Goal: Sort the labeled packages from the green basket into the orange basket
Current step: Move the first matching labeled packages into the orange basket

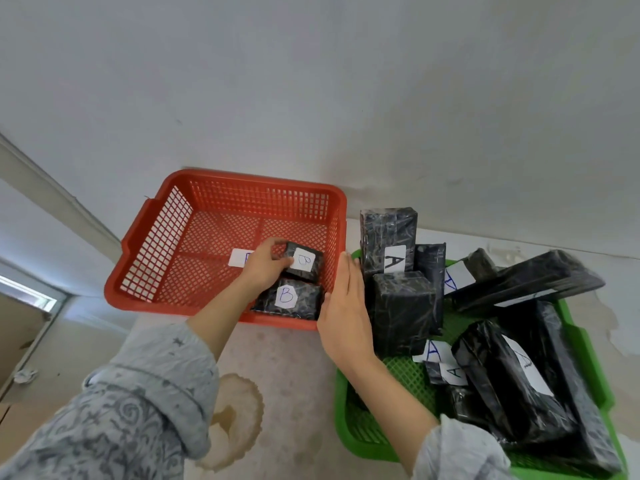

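My left hand [265, 265] reaches into the orange basket [173, 237] and grips a small black package labelled B [306, 261] at the basket's near right corner. Just in front of it lies a second black package marked B [289, 297]. A white label [239, 258] lies on the basket floor, partly hidden by my hand. My right hand [343, 306] is flat with fingers extended, between the two baskets, touching nothing I can tell. The green basket [346, 431] on the right holds several black packages; one upright package [389, 240] shows an A.
Both baskets sit on a pale, stained surface [287, 375] against a white wall [311, 98]. A brown ring stain [235, 427] marks the surface near my left sleeve. The surface's left edge drops away to a floor and a doorway at the far left.
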